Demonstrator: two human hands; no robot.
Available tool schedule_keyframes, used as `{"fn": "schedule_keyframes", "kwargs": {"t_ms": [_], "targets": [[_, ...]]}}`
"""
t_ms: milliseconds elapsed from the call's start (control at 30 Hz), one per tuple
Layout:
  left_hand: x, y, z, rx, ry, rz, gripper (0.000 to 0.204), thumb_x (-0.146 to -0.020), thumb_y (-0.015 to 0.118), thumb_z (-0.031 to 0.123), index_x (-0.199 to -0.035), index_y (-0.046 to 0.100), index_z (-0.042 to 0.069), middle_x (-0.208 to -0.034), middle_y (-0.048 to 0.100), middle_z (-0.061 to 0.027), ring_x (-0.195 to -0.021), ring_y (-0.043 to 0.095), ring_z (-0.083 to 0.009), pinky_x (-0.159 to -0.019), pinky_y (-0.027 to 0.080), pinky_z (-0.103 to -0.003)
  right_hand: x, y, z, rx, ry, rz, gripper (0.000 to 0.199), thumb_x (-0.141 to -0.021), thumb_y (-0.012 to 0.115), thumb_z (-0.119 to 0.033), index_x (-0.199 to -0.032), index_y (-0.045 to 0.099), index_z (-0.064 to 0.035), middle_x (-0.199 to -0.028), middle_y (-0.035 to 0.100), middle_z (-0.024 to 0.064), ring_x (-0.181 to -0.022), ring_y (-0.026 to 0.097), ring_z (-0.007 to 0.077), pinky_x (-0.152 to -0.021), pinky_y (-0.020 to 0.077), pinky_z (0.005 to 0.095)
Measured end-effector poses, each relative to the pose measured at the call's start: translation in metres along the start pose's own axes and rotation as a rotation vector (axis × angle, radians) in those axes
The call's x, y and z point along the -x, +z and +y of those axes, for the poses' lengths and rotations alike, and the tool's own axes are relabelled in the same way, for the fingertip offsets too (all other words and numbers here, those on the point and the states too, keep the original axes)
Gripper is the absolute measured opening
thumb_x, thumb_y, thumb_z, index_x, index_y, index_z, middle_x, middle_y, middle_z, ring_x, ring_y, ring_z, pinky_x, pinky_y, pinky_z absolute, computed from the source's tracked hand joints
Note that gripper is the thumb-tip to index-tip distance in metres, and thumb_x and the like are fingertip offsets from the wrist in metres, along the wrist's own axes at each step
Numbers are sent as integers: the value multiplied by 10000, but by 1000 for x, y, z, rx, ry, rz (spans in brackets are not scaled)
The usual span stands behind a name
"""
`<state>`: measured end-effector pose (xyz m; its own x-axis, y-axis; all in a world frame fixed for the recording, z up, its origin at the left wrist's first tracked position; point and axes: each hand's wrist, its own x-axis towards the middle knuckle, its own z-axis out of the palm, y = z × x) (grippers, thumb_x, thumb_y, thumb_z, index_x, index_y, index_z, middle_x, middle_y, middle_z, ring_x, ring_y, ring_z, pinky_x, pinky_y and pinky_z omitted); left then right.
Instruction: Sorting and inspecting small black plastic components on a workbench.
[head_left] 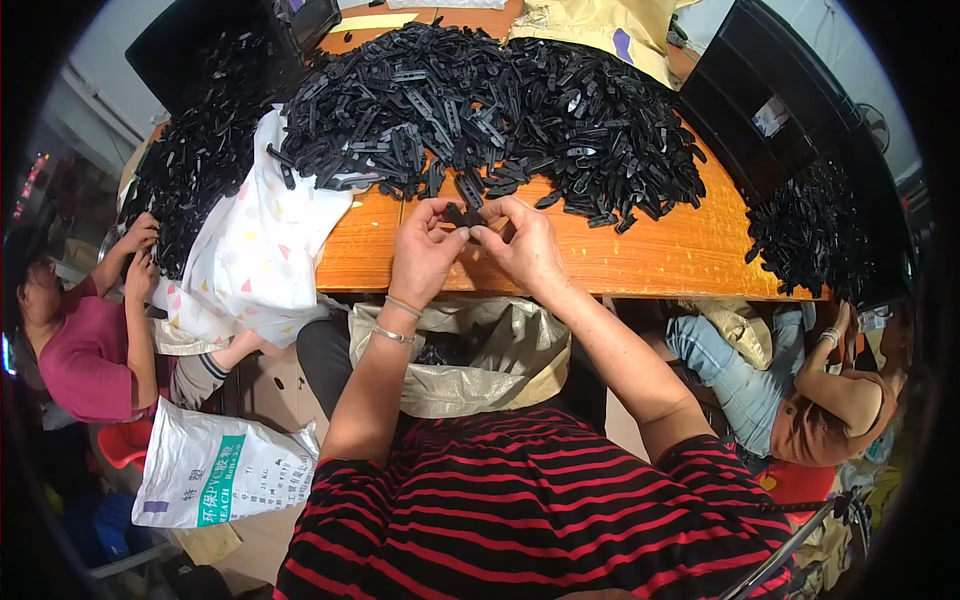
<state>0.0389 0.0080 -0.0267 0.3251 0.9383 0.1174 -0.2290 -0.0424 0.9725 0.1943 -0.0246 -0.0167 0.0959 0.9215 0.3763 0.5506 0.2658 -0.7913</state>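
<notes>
Over the desk, our left hand and right hand, close together, pinch a black piece near the black-parts heap.

Black pieces: plastic-looking, satin. Tabletop: glossy wood grain. Sack: woven, shiny.

A workshop — heaped black parts, wooden table, co-workers.
</notes>
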Motion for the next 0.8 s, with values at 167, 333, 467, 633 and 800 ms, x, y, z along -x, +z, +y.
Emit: {"fn": "schedule_keyframes", "kwargs": {"t_ms": [167, 333, 467, 633, 800], "targets": [[4, 3, 0, -37, 18, 7, 313, -844, 586, -83, -1139, 509, -13, -1018, 585, -53, -837, 626, -91, -688, 523, -190, -1, -1, 2, -54, 61, -54, 248, -736, 756, -113, -919, 626, -8, -848, 642, 106, -622, 653, 208, -567, 507, 318], [12, 10, 4, 27, 78, 29, 326, -833, 595, -65, -1144, 501, -31, -1034, 596, -89, -829, 621, -99, -697, 514, -200, -1, -1, -4, -40, 20, -59, 236, -719, 763, -93, -896, 625, -20, -817, 627, 96, -633, 654, 202, -566, 505, 318], [24, 22, 15, -137, 162, 102, 277, -848, 612, -25, -1115, 538, -25, -987, 626, -80, -792, 619, -97, -702, 514, -218, 5, 4, -7, 16, -110, -17, 247, -708, 764, -69, -883, 597, -19, -803, 619, 96, -641, 654, 213, -565, 502, 314], [27, 16, 10, -211, 244, 195, 195, -848, 640, 10, -1034, 588, -20, -886, 646, -60, -756, 615, -93, -685, 516, -234, 6, 5, -15, -151, 29, -89, 324, -714, 760, -45, -952, 542, -18, -766, 614, 102, -641, 647, 218, -562, 497, 321], [33, 10, 9, -258, 146, 169, 218, -868, 626, 5, -1073, 561, -27, -950, 609, -34, -854, 591, -75, -752, 491, -195, 13, 11, -5, -173, -2, -144, 324, -744, 741, -23, -989, 530, -6, -829, 637, 78, -665, 625, 146, -605, 508, 275]]}}
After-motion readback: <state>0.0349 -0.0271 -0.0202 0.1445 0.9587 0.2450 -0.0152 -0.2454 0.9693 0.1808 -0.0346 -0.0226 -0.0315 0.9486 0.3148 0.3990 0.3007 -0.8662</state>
